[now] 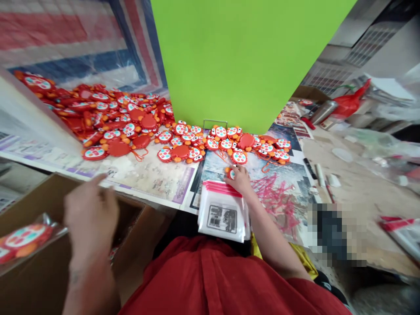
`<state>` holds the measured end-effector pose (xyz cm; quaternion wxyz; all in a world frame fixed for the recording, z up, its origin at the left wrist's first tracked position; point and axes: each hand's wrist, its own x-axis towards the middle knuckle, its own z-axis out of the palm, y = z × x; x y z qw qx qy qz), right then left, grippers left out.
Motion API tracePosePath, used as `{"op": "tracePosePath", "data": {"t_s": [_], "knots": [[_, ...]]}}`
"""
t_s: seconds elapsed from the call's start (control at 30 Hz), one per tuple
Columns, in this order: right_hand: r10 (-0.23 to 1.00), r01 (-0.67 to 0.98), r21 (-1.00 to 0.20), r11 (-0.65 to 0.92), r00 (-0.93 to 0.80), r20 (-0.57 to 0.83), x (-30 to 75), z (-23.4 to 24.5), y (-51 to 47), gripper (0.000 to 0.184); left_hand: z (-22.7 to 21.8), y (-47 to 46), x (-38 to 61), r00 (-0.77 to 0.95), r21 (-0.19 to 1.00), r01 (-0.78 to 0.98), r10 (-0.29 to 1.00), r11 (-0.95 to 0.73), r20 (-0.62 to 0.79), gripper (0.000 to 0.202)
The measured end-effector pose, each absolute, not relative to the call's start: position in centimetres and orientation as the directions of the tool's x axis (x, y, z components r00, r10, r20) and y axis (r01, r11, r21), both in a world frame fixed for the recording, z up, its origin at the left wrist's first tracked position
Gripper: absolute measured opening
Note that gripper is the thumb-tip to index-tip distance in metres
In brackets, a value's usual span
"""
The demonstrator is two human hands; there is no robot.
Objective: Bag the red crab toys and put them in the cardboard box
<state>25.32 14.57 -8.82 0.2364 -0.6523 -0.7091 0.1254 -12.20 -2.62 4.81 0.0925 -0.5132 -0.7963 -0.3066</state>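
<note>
My right hand (242, 180) has its fingers on a small red crab-shaped toy (231, 173) with orange claws and a dotted white face. Just below it lies a stack of clear plastic bags (220, 214) with pink top strips and a printed black label. Blurred by motion, my left hand (92, 210) is over an open cardboard box (36, 197), index finger stretched out and nothing visible in it. Left of that hand is a crab toy in a clear bag (28, 240), apparently apart from the fingers.
A large heap of crab toys (124, 109) spills from a striped sack (65, 39), with more toys in a row before a tall green panel (236, 61). Pink strips (275, 197) litter the table's right part. Beyond are a marker (310, 168) and a metal flask (323, 112).
</note>
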Motion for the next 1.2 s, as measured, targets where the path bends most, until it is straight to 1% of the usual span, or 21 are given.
{"op": "tracePosePath", "data": {"t_s": [0.03,0.07,0.1,0.17,0.2,0.27,0.3,0.33,0.4,0.47,0.53,0.63,0.73,0.8,0.9,0.97,1.0,1.03,1.07,1.13,1.2], "knots": [[0.987,0.862,-0.498,0.099,-0.023,0.156,25.3,-8.9,14.8,0.063,4.2,-1.6,-10.0,-0.358,0.382,0.906,0.813,0.183,0.46,0.035],[0.987,0.849,-0.519,0.099,-0.019,0.158,25.3,-8.8,14.9,0.06,3.4,-0.4,-7.5,-0.19,0.393,0.919,0.891,0.015,0.411,0.031],[0.985,0.824,-0.555,0.116,-0.024,0.169,25.6,-8.7,15.1,0.058,2.5,0.6,-4.9,-0.02,0.417,0.898,0.933,-0.141,0.358,0.028],[0.982,0.713,-0.684,0.151,-0.032,0.184,26.4,-8.1,15.2,0.053,0.5,2.3,0.0,0.256,0.467,0.811,0.931,-0.354,0.261,0.025],[0.985,0.619,-0.772,0.146,-0.017,0.173,27.0,-7.7,15.2,0.051,-0.5,3.0,2.2,0.374,0.481,0.762,0.901,-0.434,0.221,0.024],[0.993,0.346,-0.935,0.082,0.052,0.106,28.0,-6.8,14.8,0.05,-2.4,3.8,5.8,0.454,0.466,0.744,0.874,-0.479,0.175,0.021],[0.995,0.183,-0.982,0.037,0.085,0.053,28.5,-6.3,14.4,0.049,-3.2,4.2,7.0,0.451,0.436,0.767,0.879,-0.471,0.155,0.019],[0.995,0.025,-1.0,-0.006,0.104,-0.003,29.0,-5.9,13.8,0.049,-3.9,4.4,8.0,0.429,0.398,0.8,0.892,-0.449,0.142,0.017],[0.991,-0.224,-0.972,-0.076,0.088,-0.098,29.7,-5.1,12.4,0.05,-5.0,5.0,9.2,0.377,0.32,0.858,0.916,-0.401,0.135,0.018],[0.989,-0.339,-0.933,-0.124,0.038,-0.145,30.2,-4.4,10.8,0.054,-5.6,5.4,9.6,0.347,0.275,0.885,0.926,-0.375,0.146,0.02],[0.99,-0.361,-0.923,-0.136,-0.01,-0.142,30.6,-3.9,9.3,0.056,-6.0,5.6,9.8,0.345,0.266,0.888,0.926,-0.374,0.151,0.019],[0.99,-0.333,-0.933,-0.139,-0.055,-0.128,30.7,-3.5,7.8,0.057,-6.5,5.6,9.8,0.379,0.264,0.873,0.911,-0.41,0.161,0.013],[0.984,-0.309,-0.936,-0.166,0.012,-0.178,30.6,-3.7,7.3,0.055,-7.2,5.4,9.8,0.395,0.294,0.848,0.895,-0.442,0.207,0.014],[0.977,-0.293,-0.94,-0.177,0.06,-0.203,30.5,-4.1,7.2,0.05,-7.6,5.3,9.6,0.361,0.369,0.828,0.905,-0.422,0.224,0.015],[0.974,-0.241,-0.948,-0.207,0.039,-0.222,30.5,-4.5,7.1,0.046,-7.8,5.2,9.3,0.243,0.545,0.773,0.945,-0.325,0.219,0.014],[0.976,-0.2,-0.956,-0.215,-0.003,-0.219,30.6,-4.7,6.9,0.045,-7.7,5.3,9.1,0.164,0.653,0.709,0.963,-0.267,0.216,0.027],[0.977,-0.176,-0.961,-0.215,-0.029,-0.213,30.6,-4.7,6.8,0.045,-7.6,5.3,9.0,0.142,0.684,0.683,0.965,-0.256,0.22,0.035],[0.977,-0.15,-0.965,-0.214,-0.06,-0.207,30.6,-4.7,6.8,0.045,-7.6,5.3,8.9,0.14,0.692,0.672,0.964,-0.262,0.228,0.039],[0.975,-0.125,-0.969,-0.212,-0.088,-0.202,30.5,-4.6,6.8,0.045,-7.6,5.3,8.9,0.162,0.678,0.678,0.958,-0.283,0.237,0.039],[0.982,-0.109,-0.978,-0.177,-0.089,-0.168,30.2,-4.5,7.1,0.049,-7.6,5.3,8.9,0.262,0.591,0.72,0.931,-0.363,0.254,0.027],[0.996,-0.121,-0.989,-0.09,-0.014,-0.088,29.6,-4.4,7.6,0.051,-7.8,5.3,8.9,0.386,0.474,0.745,0.883,-0.468,0.265,0.019]]}}
